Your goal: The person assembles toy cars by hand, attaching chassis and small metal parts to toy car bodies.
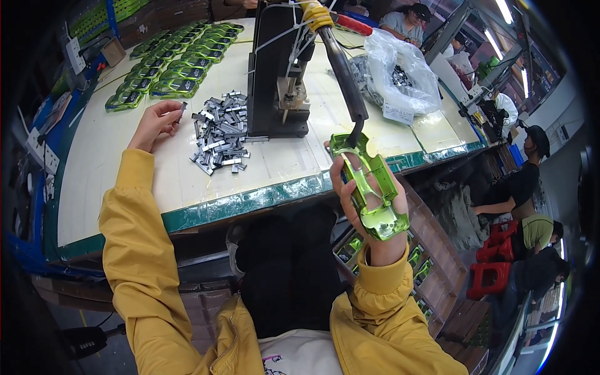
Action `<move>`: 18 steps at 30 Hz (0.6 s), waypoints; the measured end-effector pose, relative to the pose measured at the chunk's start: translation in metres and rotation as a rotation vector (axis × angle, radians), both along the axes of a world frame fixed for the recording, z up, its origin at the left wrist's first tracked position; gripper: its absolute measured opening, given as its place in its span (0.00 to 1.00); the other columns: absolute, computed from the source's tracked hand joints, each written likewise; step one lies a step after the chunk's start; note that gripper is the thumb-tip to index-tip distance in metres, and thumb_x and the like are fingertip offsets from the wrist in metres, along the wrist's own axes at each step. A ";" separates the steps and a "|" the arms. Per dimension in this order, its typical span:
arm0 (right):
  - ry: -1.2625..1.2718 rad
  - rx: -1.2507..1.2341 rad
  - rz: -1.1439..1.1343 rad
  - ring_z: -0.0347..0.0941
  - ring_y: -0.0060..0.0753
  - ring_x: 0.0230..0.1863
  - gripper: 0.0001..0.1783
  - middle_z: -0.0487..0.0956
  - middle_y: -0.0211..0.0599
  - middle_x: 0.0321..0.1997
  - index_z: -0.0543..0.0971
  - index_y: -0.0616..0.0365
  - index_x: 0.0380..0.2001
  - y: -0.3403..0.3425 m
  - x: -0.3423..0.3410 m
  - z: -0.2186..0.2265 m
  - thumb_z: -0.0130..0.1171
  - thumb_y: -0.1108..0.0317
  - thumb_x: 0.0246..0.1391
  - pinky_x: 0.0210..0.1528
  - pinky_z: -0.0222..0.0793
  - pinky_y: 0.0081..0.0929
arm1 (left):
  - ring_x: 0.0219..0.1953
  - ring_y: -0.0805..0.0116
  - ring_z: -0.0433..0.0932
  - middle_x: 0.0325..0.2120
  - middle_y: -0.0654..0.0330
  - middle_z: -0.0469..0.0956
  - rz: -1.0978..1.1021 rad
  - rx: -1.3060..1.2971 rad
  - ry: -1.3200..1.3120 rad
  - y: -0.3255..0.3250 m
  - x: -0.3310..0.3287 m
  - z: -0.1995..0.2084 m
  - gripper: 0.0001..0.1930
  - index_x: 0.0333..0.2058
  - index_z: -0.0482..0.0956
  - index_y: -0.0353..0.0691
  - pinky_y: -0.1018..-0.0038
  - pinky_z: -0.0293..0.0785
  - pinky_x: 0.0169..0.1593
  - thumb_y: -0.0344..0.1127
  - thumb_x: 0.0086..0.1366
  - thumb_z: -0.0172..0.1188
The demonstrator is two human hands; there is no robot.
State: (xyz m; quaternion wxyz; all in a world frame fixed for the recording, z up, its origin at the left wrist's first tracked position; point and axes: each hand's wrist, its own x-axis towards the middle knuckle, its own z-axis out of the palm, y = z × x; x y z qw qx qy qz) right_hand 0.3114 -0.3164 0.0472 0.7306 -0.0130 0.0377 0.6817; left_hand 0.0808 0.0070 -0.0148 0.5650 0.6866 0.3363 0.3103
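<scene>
My right hand (347, 187) grips a shiny, see-through green plastic shell (384, 219), shaped like a toy car body, with its hollow side up. The narrow tip of a black rod-shaped tool (342, 69) with a yellow-wrapped top reaches the shell's far end; I cannot tell whether they touch. My left hand (155, 127) pinches a small grey metal piece (182, 110) between thumb and fingers over the table. Beside it lies a loose pile of similar small grey pieces (219, 132), next to the base of a black bench press (278, 119).
Rows of green car shells (181, 69) cover the table's far left. A clear plastic bag (400, 81) of small parts lies at the far right. Below the table edge stands a partitioned carton (437, 275) with green shells. Other people sit to the right near red stools (487, 280).
</scene>
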 end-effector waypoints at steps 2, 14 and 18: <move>0.004 0.003 -0.016 0.56 0.41 0.51 0.20 0.65 0.48 0.44 0.66 0.67 0.40 -0.002 0.005 -0.001 0.38 0.60 0.54 0.41 0.65 0.35 | 0.19 0.81 0.66 0.21 0.66 0.69 -0.005 0.009 -0.001 0.000 0.000 0.000 0.08 0.32 0.71 0.37 0.86 0.64 0.20 0.32 0.52 0.54; -0.014 0.050 -0.026 0.55 0.40 0.51 0.20 0.66 0.47 0.44 0.67 0.65 0.40 -0.005 0.001 0.003 0.36 0.59 0.54 0.42 0.65 0.36 | 0.20 0.80 0.67 0.21 0.65 0.70 0.009 0.027 0.002 -0.001 0.001 0.000 0.09 0.32 0.71 0.37 0.86 0.64 0.20 0.32 0.52 0.54; -0.023 0.070 -0.031 0.55 0.40 0.51 0.20 0.67 0.47 0.43 0.67 0.65 0.40 -0.004 0.002 0.004 0.36 0.59 0.54 0.42 0.65 0.36 | 0.20 0.81 0.68 0.21 0.65 0.70 0.003 0.015 -0.003 -0.001 0.002 0.000 0.08 0.32 0.72 0.37 0.86 0.64 0.20 0.32 0.52 0.54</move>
